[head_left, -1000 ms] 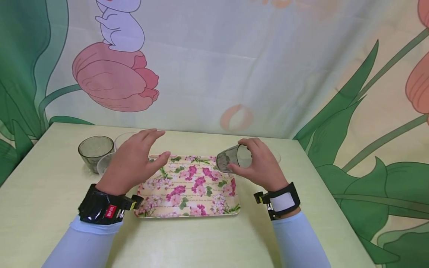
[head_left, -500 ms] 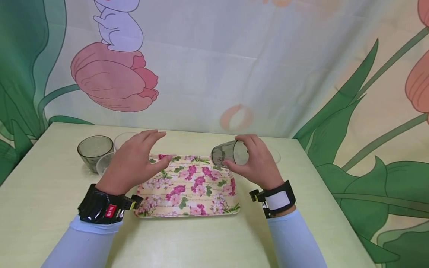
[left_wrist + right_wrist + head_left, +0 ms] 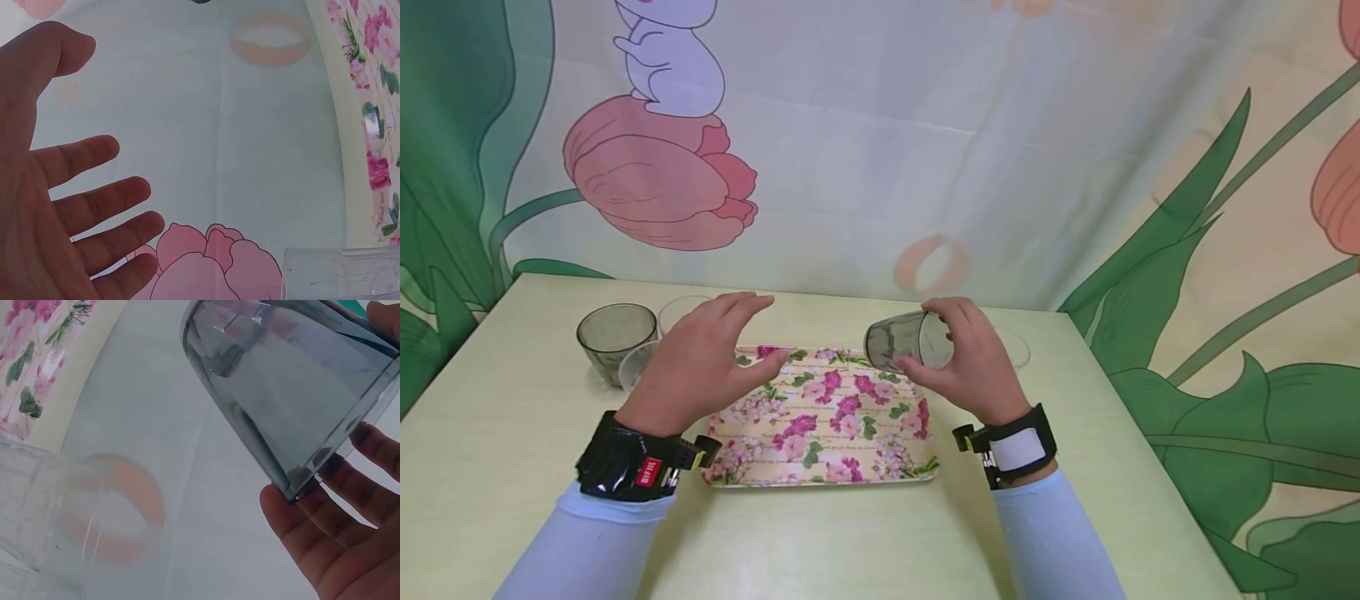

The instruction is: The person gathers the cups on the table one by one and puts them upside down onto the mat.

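Note:
My right hand (image 3: 985,367) holds a smoky grey glass (image 3: 891,340) by its rim end, between thumb and fingers. The glass is tipped on its side, its base pointing left, over the back right part of a flower-patterned tray (image 3: 835,429). In the right wrist view the fingertips press along the rim of this grey glass (image 3: 287,387). My left hand (image 3: 692,367) hovers at the tray's left side, fingers loosely extended and thumb apart, with nothing in it. Its palm and spread fingers show in the left wrist view.
On the left of the table stand another grey glass (image 3: 616,337) and clear glasses (image 3: 637,363), partly hidden by my left hand. A clear glass (image 3: 1017,348) stands behind my right hand. A printed cloth (image 3: 850,167) hangs along the table's back edge.
My right hand has moved left and slightly up with the grey glass, bringing it further over the tray. The left hand has stayed almost still.

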`<state>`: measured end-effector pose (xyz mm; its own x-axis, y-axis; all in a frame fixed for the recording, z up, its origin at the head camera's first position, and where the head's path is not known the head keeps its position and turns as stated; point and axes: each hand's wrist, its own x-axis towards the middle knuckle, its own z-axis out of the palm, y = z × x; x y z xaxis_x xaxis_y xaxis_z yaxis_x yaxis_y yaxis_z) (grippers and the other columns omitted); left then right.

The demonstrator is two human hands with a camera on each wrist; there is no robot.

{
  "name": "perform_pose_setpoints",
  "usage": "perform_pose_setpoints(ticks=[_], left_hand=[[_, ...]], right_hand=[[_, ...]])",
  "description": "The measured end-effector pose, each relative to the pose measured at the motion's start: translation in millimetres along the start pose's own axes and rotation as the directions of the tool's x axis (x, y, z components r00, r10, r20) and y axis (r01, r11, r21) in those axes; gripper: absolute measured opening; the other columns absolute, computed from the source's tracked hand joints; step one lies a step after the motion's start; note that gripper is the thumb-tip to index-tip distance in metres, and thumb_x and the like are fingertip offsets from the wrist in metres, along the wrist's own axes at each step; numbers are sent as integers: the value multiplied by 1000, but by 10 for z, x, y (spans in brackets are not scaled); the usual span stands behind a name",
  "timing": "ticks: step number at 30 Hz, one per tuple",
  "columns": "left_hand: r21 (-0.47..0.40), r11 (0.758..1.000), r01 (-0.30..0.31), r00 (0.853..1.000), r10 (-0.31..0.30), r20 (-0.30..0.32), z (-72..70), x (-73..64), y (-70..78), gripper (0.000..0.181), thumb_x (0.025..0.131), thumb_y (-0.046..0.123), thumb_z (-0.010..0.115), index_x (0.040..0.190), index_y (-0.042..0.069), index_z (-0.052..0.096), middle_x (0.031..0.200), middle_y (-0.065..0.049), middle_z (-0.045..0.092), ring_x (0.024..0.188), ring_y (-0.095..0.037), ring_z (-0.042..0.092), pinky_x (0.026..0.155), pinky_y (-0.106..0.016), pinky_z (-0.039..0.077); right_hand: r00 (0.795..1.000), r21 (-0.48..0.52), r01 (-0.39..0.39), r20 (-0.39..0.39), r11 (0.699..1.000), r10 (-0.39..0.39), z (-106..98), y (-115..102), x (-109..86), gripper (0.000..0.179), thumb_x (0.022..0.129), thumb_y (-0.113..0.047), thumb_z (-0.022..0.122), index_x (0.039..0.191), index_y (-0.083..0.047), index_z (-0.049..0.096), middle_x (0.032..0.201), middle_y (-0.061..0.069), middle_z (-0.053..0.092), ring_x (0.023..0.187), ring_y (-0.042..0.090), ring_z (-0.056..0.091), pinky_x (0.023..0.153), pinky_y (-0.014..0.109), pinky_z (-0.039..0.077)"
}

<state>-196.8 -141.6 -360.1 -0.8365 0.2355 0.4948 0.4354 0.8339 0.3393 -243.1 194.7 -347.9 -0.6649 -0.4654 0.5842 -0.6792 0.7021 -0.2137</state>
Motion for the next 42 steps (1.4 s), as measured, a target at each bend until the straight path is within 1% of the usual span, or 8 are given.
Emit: perform_pose_setpoints(ticks=[6, 15, 23, 29, 31, 36, 42], left_hand=[[2, 1000, 0, 1000, 0, 3, 5, 0, -4, 70, 87, 50, 71, 143, 11, 54, 140, -13, 58, 129, -34, 55, 104, -54, 47], [-5, 1000, 3, 1000, -3, 12, 14, -12, -7, 68, 88, 51, 69, 143, 12, 54, 140, -12, 58, 130, -33, 54, 105, -54, 46], [-11, 1000, -23, 1000, 24, 5, 23, -14, -7, 67, 89, 50, 69, 141, 10, 56, 140, -13, 58, 132, -34, 52, 108, -55, 43], [-21, 1000, -20, 998, 21, 60, 50, -14, 22, 69, 88, 49, 71, 143, 11, 54, 143, -13, 55, 134, -35, 49, 110, -56, 41], [-21, 999, -24, 997, 26, 72, 61, -15, 25, 71, 87, 48, 71, 144, 10, 53, 143, -14, 55, 134, -36, 49, 111, -56, 41], [-17, 999, -43, 997, 44, 66, 75, -17, 8, 72, 86, 48, 73, 143, 9, 53, 143, -15, 55, 134, -36, 49, 110, -56, 41], [-10, 998, -55, 997, 56, 51, 74, -18, -12, 72, 86, 48, 73, 143, 9, 54, 143, -15, 55, 133, -36, 50, 110, -56, 42]], right_hand=[[999, 19, -17, -29, 1000, 18, 0, -9, -7, 69, 79, -44, 82, 131, -7, 56, 126, 10, 59, 112, 23, 57, 84, 38, 57], [998, 46, 22, -60, 999, -20, 19, -32, 8, 69, 78, -43, 82, 131, -6, 56, 126, 10, 59, 113, 25, 58, 85, 37, 56], [997, 84, 43, -61, 996, -38, 39, -77, 28, 69, 78, -40, 83, 131, -6, 55, 127, 9, 58, 114, 23, 57, 85, 40, 57], [996, 84, 71, -60, 994, -66, 80, -86, 38, 70, 77, -44, 83, 132, -8, 56, 127, 7, 59, 114, 21, 57, 84, 35, 56], [995, 93, 81, -57, 992, -76, 102, -91, 45, 71, 77, -44, 83, 132, -8, 56, 126, 7, 59, 113, 22, 57, 84, 37, 57], [994, 114, 102, -55, 988, -96, 135, -123, 70, 70, 77, -42, 84, 131, -7, 56, 127, 8, 59, 111, 25, 57, 83, 42, 57], [992, 116, 113, -63, 987, -107, 133, -185, 83, 71, 77, -41, 84, 132, -7, 56, 127, 8, 59, 112, 23, 56, 84, 41, 56]])
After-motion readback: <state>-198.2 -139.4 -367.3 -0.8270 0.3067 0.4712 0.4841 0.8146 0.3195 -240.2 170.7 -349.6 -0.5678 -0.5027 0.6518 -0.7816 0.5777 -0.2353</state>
